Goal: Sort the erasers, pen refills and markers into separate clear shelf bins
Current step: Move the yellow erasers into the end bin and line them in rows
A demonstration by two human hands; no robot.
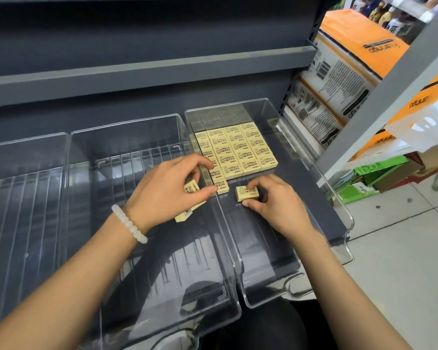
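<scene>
Several cream erasers [238,150] printed "miffy 4B" lie in tidy rows at the back of the right clear bin [324,188]. My right hand [276,205] is inside that bin and pinches a single eraser [247,193] between thumb and fingers, just in front of the rows. My left hand [170,190] hovers over the wall between the middle and right bins and grips a small stack of erasers [191,188]; another eraser [183,215] sticks out below its palm. No pen refills or markers are in view.
The middle clear bin [147,311] and the left clear bin [23,198] stand on the dark grey shelf beside the right one. A grey shelf ledge [137,72] runs above. Orange and white boxes [344,72] are stacked to the right, above a tiled floor [402,248].
</scene>
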